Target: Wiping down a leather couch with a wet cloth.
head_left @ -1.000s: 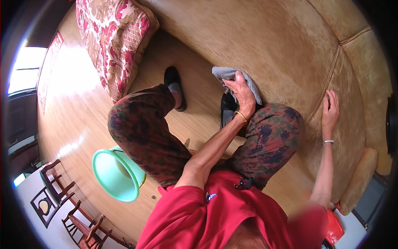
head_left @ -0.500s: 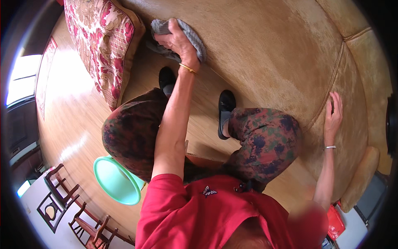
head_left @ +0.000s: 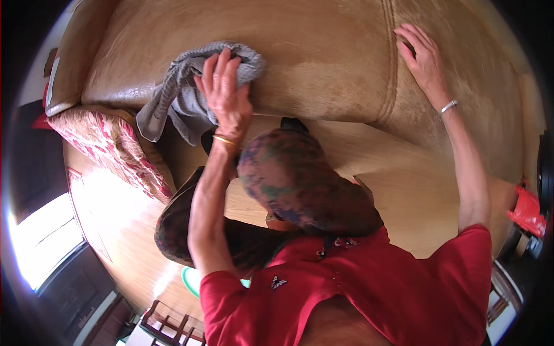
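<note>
My left hand [head_left: 228, 95] presses a grey towel [head_left: 182, 95] onto the front edge of the tan sofa [head_left: 317, 57]. Its fingers curl over the bunched top of the cloth, while the loose end hangs down the sofa's front. A gold bangle circles that wrist. On the seat to the right, past a stitched seam, lies my right hand [head_left: 424, 60], open and holding nothing. That wrist carries a silver bracelet.
A red and cream patterned cushion [head_left: 109, 141] leans by the sofa's left end. Behind my left arm, a green basin [head_left: 190, 281] is mostly hidden. Wooden chairs [head_left: 167, 326] stand at lower left. Something red [head_left: 528, 210] is at the far right.
My view has swung toward the sofa's left end. The towel, gripped in my left hand, now sits on the sofa's front edge. My right hand rests farther forward on the seat, beyond the seam.
</note>
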{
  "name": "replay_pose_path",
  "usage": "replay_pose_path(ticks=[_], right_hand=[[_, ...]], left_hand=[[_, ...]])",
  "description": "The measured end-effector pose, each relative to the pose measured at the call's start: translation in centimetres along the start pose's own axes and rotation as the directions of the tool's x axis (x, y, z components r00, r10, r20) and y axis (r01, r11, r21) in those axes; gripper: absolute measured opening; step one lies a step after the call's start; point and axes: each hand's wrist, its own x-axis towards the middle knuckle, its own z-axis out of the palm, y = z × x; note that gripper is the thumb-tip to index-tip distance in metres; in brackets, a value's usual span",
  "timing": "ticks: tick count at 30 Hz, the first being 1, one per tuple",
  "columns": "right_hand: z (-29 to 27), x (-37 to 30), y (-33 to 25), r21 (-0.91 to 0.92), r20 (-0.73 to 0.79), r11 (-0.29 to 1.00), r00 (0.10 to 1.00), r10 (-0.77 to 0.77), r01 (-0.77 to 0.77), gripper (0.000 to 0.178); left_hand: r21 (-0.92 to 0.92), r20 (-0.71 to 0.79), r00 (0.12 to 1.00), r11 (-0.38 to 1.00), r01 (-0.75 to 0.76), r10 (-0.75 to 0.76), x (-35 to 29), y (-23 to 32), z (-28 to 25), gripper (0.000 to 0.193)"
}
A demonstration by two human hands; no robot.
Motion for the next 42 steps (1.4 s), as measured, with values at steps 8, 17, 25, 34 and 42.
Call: replay_pose_path(ticks=[8,17,25,34,42], right_hand=[[-0.3,-0.7,0.1,-0.073,0.039,0.997,0.999,0.033,-0.030,0.029],[-0.8,-0.2,-0.2,0.021,0.049,0.999,0.998,0.047,-0.048,0.028],[-2.5,0.4,-1.6,0.107,-0.058,0.994,0.998,0.019,-0.012,0.024],[-2.7,0.7,-2.0,0.116,-0.013,0.991,0.998,0.061,-0.059,0.023],[-0.1,-0.1,0.0,-0.046,-0.020,0.999,1.000,0.014,-0.015,0.028]], left_hand=[[-0.698,0.398,0.555,0.634,-0.334,0.731,5.1,10.0,1.5,0.041],[-0.670,0.570,-0.065,0.417,-0.614,0.819,1.8,10.7,5.7,0.052],[-0.505,0.756,-0.238,0.313,-0.804,0.609,0.4,-1.8,0.3,0.053],[-0.422,0.714,0.103,0.543,-0.726,0.693,7.9,2.7,-1.6,0.047],[-0.547,0.451,0.459,0.643,-0.536,0.766,6.5,10.5,5.7,0.054]])
